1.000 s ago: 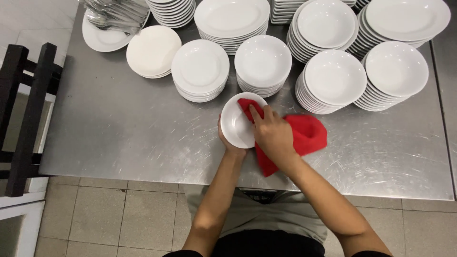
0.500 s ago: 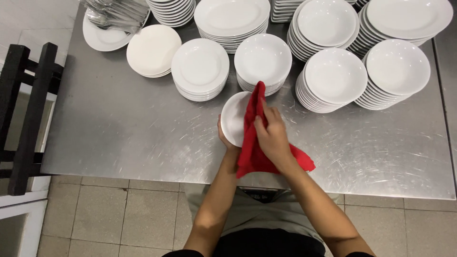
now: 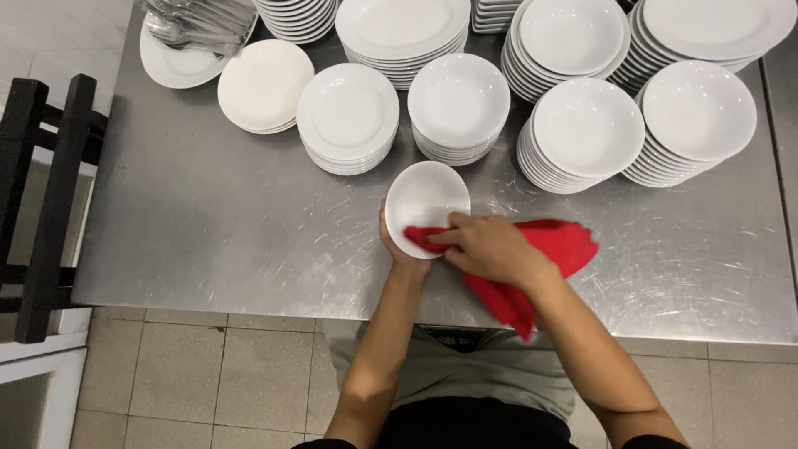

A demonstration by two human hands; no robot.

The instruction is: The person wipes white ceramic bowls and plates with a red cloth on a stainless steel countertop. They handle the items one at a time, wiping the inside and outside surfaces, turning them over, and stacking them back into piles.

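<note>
A small white bowl (image 3: 426, 196) is held over the front part of the steel table (image 3: 208, 224). My left hand (image 3: 399, 249) grips the bowl from below at its near left rim. My right hand (image 3: 490, 248) clutches a red cloth (image 3: 549, 249) and presses a corner of it into the bowl's near side. The rest of the cloth trails to the right and hangs down past my right wrist.
Stacks of white plates and bowls (image 3: 586, 125) fill the back of the table. A plate with metal cutlery (image 3: 187, 33) sits at the back left corner. A black wooden frame (image 3: 41, 199) stands left of the table. Tiled floor lies below.
The bowl has turned from tilted to facing up. The red cloth, draped over the bowl half a second ago, now lies to the right with only a corner inside it.
</note>
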